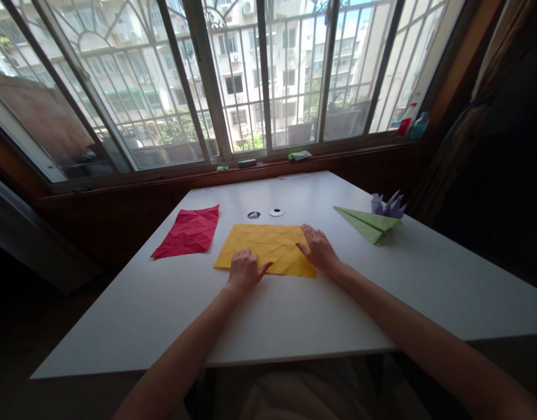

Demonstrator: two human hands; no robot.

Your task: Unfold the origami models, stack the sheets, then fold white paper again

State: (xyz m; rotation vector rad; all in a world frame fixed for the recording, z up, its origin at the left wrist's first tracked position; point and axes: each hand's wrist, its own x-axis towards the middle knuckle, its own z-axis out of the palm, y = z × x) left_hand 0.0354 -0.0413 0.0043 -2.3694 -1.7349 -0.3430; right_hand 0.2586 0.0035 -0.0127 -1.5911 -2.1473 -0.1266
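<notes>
A creased yellow sheet of paper (268, 242) lies spread out on the white table (294, 326). My left hand (245, 267) rests on its near edge, left of the middle, fingers stretched forward and thumb out to the right. On the sheet's right edge lies my right hand (318, 248), its fingers extended and the thumb pointing left. Both hands press from above and grip nothing. To the left is a creased red sheet of paper (192, 230), apart from the yellow one.
At the right sit a green paper plane (368, 221) and a purple folded paper figure (388, 205). Two round fittings, one left (253, 215) and one right (276, 213), are set behind the yellow sheet. Small items, among them a green-and-white packet (299, 156), line the windowsill.
</notes>
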